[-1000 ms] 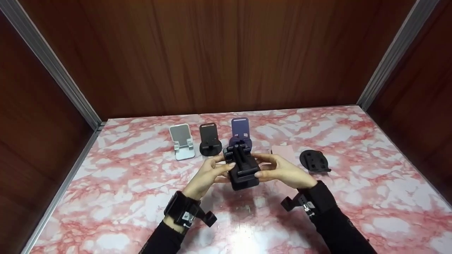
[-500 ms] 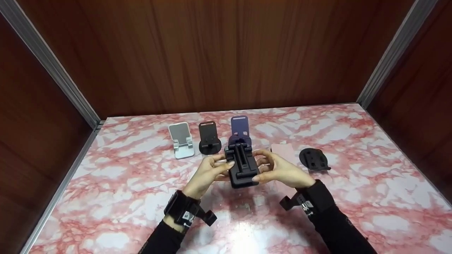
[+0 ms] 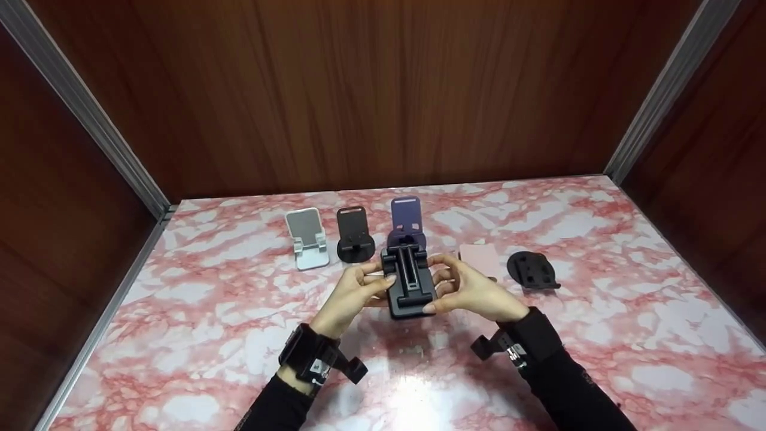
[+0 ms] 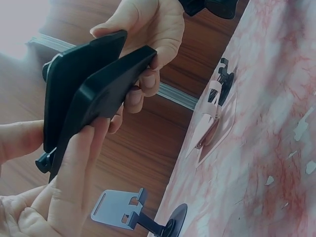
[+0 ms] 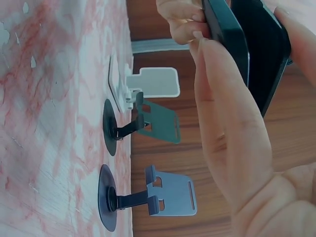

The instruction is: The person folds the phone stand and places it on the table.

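A black folding phone stand (image 3: 412, 290) is held above the table between both hands, its jointed side facing up. My left hand (image 3: 350, 293) grips its left edge, thumb on top and fingers beneath. My right hand (image 3: 479, 294) pinches the right edge, with the thumb near the lower corner. Seen from the left wrist, the stand's two plates (image 4: 98, 89) lie nearly parallel with a narrow gap between them. Behind the held stand is a purple phone stand (image 3: 407, 215), unfolded and upright, its base partly hidden.
White (image 3: 306, 230) and black (image 3: 354, 224) phone stands stand unfolded at the back left. Right of the purple one lies a pink stand (image 3: 479, 260), folded low and partly behind my right hand. A black round-based stand (image 3: 531, 270) lies folded farther right. Wooden panels (image 3: 383, 90) enclose the table.
The black stand in my hands has tilted so its jointed side shows more fully. My right thumb has slid slightly down and left along its lower edge. The other stands stay put.
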Action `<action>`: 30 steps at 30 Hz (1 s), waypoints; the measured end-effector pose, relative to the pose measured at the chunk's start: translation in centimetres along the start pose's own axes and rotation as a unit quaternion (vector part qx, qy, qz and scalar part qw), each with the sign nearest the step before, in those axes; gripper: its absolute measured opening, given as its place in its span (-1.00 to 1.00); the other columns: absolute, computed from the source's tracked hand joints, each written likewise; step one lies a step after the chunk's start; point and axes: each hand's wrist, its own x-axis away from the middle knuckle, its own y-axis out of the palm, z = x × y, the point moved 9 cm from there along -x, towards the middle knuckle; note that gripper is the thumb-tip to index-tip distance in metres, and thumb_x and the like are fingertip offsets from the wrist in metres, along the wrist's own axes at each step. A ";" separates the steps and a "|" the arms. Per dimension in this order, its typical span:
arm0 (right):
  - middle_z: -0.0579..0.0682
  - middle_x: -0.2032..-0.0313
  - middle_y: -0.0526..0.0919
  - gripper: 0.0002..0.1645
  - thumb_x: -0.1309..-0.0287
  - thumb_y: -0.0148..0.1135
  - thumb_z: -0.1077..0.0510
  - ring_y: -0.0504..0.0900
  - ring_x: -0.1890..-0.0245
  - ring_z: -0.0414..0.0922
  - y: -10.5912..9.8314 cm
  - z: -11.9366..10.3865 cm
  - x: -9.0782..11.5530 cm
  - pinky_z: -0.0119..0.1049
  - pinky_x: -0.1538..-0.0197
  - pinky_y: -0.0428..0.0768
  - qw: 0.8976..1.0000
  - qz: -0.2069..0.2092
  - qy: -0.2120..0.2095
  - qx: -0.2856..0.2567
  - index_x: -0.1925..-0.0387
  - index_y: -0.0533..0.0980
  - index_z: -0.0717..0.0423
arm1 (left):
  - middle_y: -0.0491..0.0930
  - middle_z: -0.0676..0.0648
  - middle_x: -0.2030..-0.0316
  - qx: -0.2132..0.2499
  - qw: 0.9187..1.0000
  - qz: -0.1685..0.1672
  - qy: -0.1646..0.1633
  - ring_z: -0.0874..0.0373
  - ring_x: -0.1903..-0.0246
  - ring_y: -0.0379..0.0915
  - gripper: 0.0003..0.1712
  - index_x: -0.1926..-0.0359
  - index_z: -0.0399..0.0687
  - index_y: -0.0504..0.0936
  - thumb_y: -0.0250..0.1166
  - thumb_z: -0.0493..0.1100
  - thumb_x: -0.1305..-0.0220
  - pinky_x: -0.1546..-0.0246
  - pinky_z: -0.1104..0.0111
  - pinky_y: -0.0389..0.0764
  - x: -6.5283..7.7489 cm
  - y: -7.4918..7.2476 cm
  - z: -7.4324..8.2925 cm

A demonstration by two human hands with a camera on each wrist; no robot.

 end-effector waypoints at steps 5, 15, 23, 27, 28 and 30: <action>-0.04 0.31 0.41 -0.08 0.18 0.40 0.38 0.45 0.46 -0.25 0.2 0.1 0.0 -0.43 0.34 0.53 1.000 0.004 -0.007 -0.021 -0.17 0.06 0.19 | 0.70 -0.11 0.27 -0.002 1.000 0.002 0.002 0.20 0.45 0.64 -0.53 -0.14 -0.29 0.41 0.21 -0.23 -0.22 0.41 0.39 0.66 0.0 0.0 0.0; -0.05 0.35 0.40 0.02 0.17 0.37 0.44 0.47 0.45 -0.23 0.3 0.4 0.0 -0.40 0.32 0.60 1.000 0.008 -0.003 -0.030 -0.27 -0.03 0.20 | 0.64 -0.24 0.12 0.006 1.000 -0.001 0.015 0.18 0.43 0.65 -0.50 -0.17 -0.33 0.37 0.21 -0.26 -0.22 0.36 0.35 0.68 -0.1 0.1 0.1; -0.04 0.34 0.54 0.01 0.15 0.36 0.42 0.56 0.43 -0.24 0.3 0.7 -0.3 -0.38 0.31 0.59 1.000 -0.001 -0.007 -0.028 -0.29 0.00 0.29 | 0.59 -0.29 0.05 -0.020 1.000 0.012 0.013 0.21 0.43 0.62 -0.46 -0.21 -0.30 0.33 0.19 -0.25 -0.23 0.36 0.33 0.68 -0.2 -0.1 0.2; -0.06 0.35 0.56 -0.02 0.15 0.34 0.45 0.57 0.44 -0.26 0.4 0.9 -0.5 -0.38 0.31 0.60 0.999 -0.010 -0.008 -0.043 -0.27 0.00 0.34 | 0.58 -0.31 0.03 -0.046 0.999 0.008 0.020 0.16 0.35 0.62 -0.48 -0.22 -0.29 0.33 0.15 -0.18 -0.28 0.27 0.25 0.68 -0.2 0.0 0.4; -0.07 0.36 0.56 -0.03 0.15 0.33 0.46 0.56 0.45 -0.27 0.4 1.0 -0.5 -0.38 0.31 0.59 0.999 -0.011 -0.008 -0.048 -0.27 0.01 0.34 | 0.56 -0.32 0.01 -0.051 0.998 0.006 0.024 0.13 0.30 0.62 -0.48 -0.23 -0.29 0.32 0.13 -0.16 -0.30 0.24 0.24 0.68 -0.2 0.0 0.5; -0.07 0.34 0.59 -0.05 0.13 0.33 0.46 0.59 0.42 -0.26 0.4 1.0 -0.5 -0.38 0.29 0.61 0.998 -0.014 -0.007 -0.060 -0.25 0.01 0.32 | 0.50 -0.35 -0.06 -0.062 0.997 0.008 0.034 0.06 0.12 0.58 -0.46 -0.24 -0.33 0.28 0.08 -0.13 -0.34 0.16 0.23 0.66 -0.1 0.1 0.7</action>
